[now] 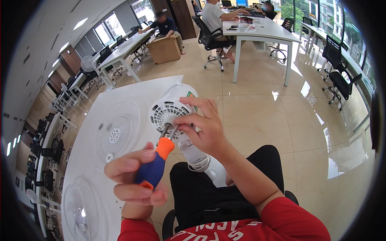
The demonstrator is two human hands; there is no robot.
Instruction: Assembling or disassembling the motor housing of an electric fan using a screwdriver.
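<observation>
A white electric fan stands between my knees and the table edge, its blades and guard off. The round, slotted motor housing (164, 107) faces me. My left hand (134, 174) is wrapped around the blue and orange handle of a screwdriver (150, 168). The screwdriver's metal shank reaches up to the middle of the housing; its tip is hard to make out there. With thumb and finger, my right hand (205, 126) pinches a thin metal rod (173, 131) beside the shank. Its index finger rests on the housing's upper side. A coiled white cord (200, 164) hangs around the fan's neck.
On the white table (161, 86) lie a round wire fan guard (130, 114), a small white ring-shaped part (109, 157) and clear fan blades (78, 213). Farther off are a cardboard box (165, 51), a black office chair (209, 34), another white table (265, 34) and several people.
</observation>
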